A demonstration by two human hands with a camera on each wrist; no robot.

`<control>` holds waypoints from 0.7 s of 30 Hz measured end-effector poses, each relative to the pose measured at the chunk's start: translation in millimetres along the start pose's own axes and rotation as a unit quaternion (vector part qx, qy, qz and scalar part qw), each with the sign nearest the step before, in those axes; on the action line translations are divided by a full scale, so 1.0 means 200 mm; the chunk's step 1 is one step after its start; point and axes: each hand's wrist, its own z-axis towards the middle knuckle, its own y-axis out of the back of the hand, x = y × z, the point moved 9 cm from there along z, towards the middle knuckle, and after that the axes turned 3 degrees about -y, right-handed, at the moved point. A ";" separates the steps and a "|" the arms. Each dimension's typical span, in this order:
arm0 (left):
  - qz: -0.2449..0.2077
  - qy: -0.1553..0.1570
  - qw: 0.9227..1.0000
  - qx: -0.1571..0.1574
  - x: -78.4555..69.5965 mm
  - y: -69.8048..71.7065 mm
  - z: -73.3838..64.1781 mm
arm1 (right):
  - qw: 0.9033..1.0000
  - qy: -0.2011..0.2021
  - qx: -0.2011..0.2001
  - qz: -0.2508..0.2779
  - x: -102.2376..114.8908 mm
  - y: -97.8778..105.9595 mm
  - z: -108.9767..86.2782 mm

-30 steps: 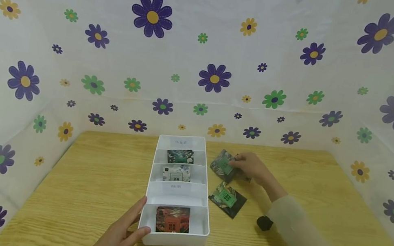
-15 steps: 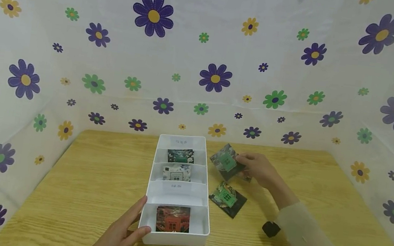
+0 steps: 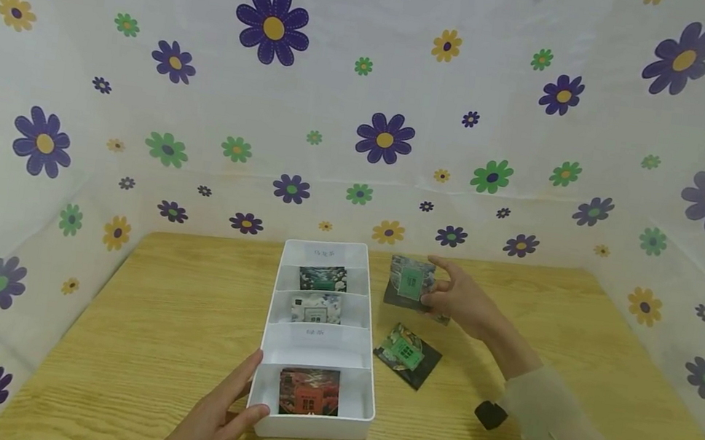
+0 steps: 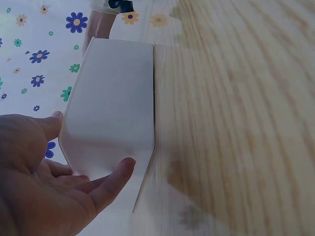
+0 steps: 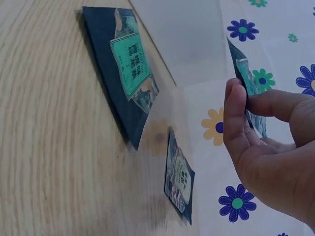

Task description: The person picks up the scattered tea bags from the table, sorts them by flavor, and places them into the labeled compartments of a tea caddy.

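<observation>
My right hand [image 3: 464, 303] pinches a dark tea sachet with a grey-green label [image 3: 410, 282] between thumb and fingers. In the right wrist view this sachet [image 5: 250, 83] stands nearly edge-on, raised off the table. A sachet with a bright green label [image 3: 407, 355] lies below it in the head view, beside the box. Another sachet [image 5: 179, 179] lies on the table, mostly hidden behind the right hand in the head view. My left hand [image 3: 217, 409] holds the white divided box [image 3: 310, 431] at its near left corner, thumb over the rim and fingers along the side wall [image 4: 110, 93].
Inside the box sit red sachets [image 3: 308, 393] in the nearest compartment, a pale sachet [image 3: 316, 309] and a dark green one [image 3: 323, 279] farther back. Handwritten labels mark some dividers. A flower-patterned curtain [image 3: 314, 98] encloses the wooden table [image 3: 184, 302].
The right hand has lifted the grey-green-labelled sachet from the table and turned it more upright, its edge now about level. The left hand and the box have stayed put.
</observation>
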 end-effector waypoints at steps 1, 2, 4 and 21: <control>-0.001 -0.001 1.000 0.000 0.00 0.00 0.00 | 1.000 0.003 0.006 -0.007 0.00 -0.01 0.00; -0.002 -0.001 1.000 0.000 0.00 0.00 0.00 | 1.000 0.007 0.010 -0.019 -0.01 -0.01 0.00; -0.002 -0.003 1.000 0.000 0.00 0.00 0.00 | 0.999 0.014 0.016 -0.039 -0.01 -0.02 0.00; -0.001 0.004 1.000 -0.002 0.00 0.00 0.00 | 0.997 0.044 -0.015 -0.066 -0.09 -0.01 -0.01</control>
